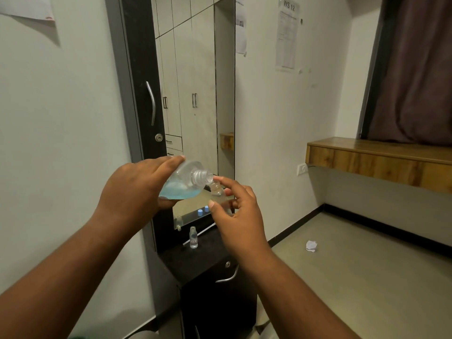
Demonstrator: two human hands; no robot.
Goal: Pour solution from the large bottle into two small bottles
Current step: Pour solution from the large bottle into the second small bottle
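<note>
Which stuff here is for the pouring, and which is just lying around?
For the pouring: large bottle, small bottle in hand, second small bottle, blue caps.
Just lying around: crumpled paper, wall notice, curtain.

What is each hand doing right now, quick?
Left hand: grips the big bottle, tipped toward the small one.
Right hand: holds a small bottle up at the big bottle's mouth.

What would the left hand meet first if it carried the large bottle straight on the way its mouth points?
Most likely the small bottle held by the right hand: the large bottle in the left hand points its open mouth right at that neck, nearly touching, though depth is hard to judge.
</note>
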